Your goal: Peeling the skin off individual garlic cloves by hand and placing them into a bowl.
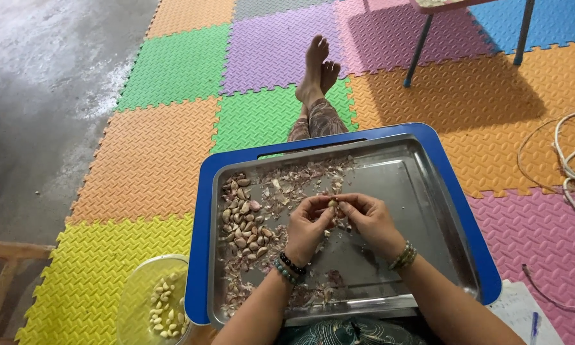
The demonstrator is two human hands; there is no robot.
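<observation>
Bottom left of the frame sits a clear bowl (156, 300) of smooth peeled cloves. Mid-frame, left hand (308, 227) and right hand (369, 220) pinch one garlic clove (333, 204) between curled fingertips over a shiny steel tray (421, 211) littered with papery skins and unpeeled cloves (241, 220). Bumpy foam mats (172, 70) fill the top.

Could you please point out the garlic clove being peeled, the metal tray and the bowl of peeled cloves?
garlic clove (333, 204), head view, its tip showing between the fingertips.
metal tray (402, 185), head view, bare part of its floor.
bowl of peeled cloves (134, 287), head view, its clear left wall.
</observation>
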